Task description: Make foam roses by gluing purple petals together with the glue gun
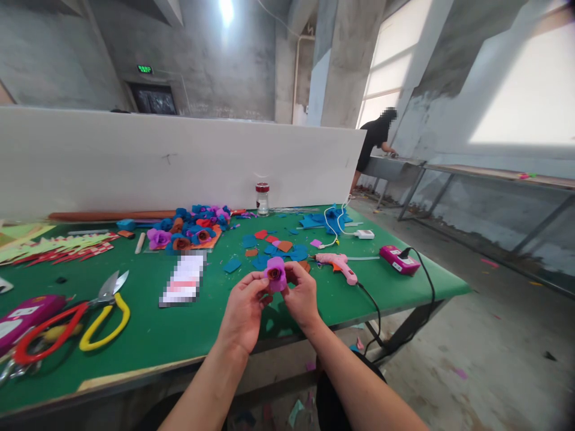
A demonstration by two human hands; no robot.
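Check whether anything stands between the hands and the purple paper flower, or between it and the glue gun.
Nothing visible separates the left hand or right hand from the purple paper flower; both hold it. Toward the pink glue gun, the right hand's fingers are in between.

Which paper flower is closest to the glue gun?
The purple flower with the brown centre, held between the left hand and right hand; the other flowers lie bunched farther left.

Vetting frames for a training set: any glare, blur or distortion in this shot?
Head view: ceiling light blown out, right windows near white; hands and pink-purple flower readable; phone-like item and co-worker's head pixelated; wide-angle stretch toward edges.
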